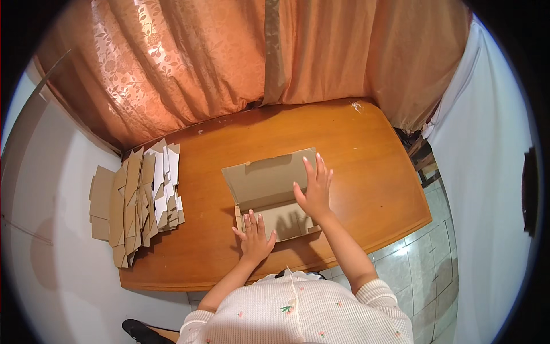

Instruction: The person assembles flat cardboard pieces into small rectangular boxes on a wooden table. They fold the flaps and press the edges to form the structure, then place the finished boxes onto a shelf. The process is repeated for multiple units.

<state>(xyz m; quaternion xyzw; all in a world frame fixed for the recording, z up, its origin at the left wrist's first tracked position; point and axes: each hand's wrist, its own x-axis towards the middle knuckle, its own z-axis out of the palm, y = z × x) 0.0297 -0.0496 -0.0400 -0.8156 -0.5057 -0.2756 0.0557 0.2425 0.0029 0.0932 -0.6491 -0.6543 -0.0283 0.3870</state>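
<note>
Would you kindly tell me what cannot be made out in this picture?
Head view, open box: near left corner hidden by the left hand; part of its right side hidden by the right hand.
Head view, cardboard pile: lower pieces covered by upper ones.
Head view, dark object at lower left: cut off by the bottom edge.

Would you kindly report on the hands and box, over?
Left hand, right hand: open, fingers spread, at cardboard box. Box lid raised. Cardboard stack off left, out of the way.
</note>
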